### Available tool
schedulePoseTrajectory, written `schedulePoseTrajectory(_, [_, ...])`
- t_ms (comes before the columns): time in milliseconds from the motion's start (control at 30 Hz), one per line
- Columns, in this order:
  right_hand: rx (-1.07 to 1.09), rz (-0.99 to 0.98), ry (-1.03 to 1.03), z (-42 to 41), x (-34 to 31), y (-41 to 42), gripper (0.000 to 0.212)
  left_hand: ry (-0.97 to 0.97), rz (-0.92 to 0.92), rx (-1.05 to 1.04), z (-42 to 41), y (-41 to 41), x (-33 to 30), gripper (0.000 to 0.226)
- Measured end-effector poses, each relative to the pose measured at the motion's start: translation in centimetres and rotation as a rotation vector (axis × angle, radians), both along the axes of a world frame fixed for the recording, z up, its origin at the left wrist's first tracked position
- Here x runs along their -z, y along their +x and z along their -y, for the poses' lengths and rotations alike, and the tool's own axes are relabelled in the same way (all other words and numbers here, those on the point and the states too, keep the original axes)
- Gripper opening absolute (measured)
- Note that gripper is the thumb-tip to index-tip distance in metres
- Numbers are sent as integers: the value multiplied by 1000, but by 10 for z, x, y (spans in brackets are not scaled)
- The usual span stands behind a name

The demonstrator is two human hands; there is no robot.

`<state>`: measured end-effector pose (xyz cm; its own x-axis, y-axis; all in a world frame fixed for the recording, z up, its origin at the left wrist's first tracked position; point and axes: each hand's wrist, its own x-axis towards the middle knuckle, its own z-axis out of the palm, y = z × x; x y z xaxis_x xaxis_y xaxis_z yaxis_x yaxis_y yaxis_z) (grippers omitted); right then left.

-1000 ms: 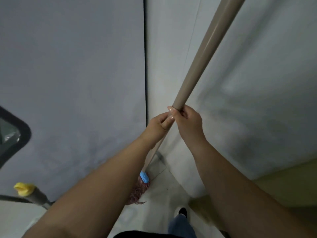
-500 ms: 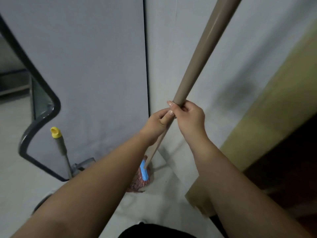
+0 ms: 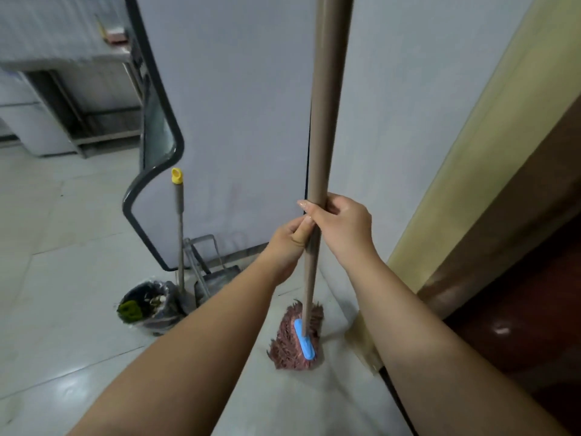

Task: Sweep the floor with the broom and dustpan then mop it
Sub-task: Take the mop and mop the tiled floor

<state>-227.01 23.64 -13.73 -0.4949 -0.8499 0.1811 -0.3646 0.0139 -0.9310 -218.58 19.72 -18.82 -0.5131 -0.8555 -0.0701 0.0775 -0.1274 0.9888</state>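
Two bare forearms reach forward from the bottom edge and meet on the mop handle (image 3: 323,127), a tan pole that stands close to upright. The left hand (image 3: 287,243) grips the handle from the left, its fingers (image 3: 298,236) curled round the pole. The right hand (image 3: 344,226) grips it from the right, touching the left hand and sitting just above it, with its fingertips (image 3: 306,206) wrapped across the front of the pole.

Below the fingers, the handle runs down to the mop head (image 3: 297,336), a reddish-brown fringed pad with a light blue clip where the pole joins it. The head rests on the pale tiled floor (image 3: 63,325), almost straight under the clasped hands.

Left of the fingers and lower stands a small bin (image 3: 147,308) lined with a clear bag and holding dark and green scraps. Just beside it, nearer the fingers, a grey dustpan (image 3: 217,278) stands against the wall. The broom (image 3: 179,221), a thin pole with a yellow cap, rises between bin and dustpan.

Beyond the fingers, a grey-white panel (image 3: 239,121) with a dark rounded frame fills the middle. Right of the fingers runs a yellowish door frame (image 3: 471,152) with dark brown wood next to it. Far off to the left, above the fingers, a metal counter (image 3: 72,58) stands on the floor, blurred.
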Motion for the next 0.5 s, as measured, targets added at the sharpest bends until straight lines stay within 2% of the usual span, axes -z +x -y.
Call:
schedulePoseTrajectory(100, [-53, 69, 14, -6, 7, 39, 6, 72, -31, -123, -20, 34, 5, 39])
schedulePoseTrajectory(233, [-137, 14, 38, -6, 14, 106, 24, 245, 3, -250, -46, 89, 7, 30])
schedulePoseTrajectory(300, [-198, -33, 54, -4, 14, 144, 25, 564, -92, -199, -56, 120, 14, 53])
schedulePoseTrajectory(367, [-250, -127, 62, -5, 13, 185, 31, 867, -299, -84, -66, 153, 21, 86])
schedulePoseTrajectory(400, [-277, -154, 51, -6, 11, 205, 31, 945, -418, -69, -67, 172, 21, 92])
schedulePoseTrajectory(500, [-363, -172, 25, -10, 1, 264, 32, 906, -588, -296, -63, 227, 11, 59])
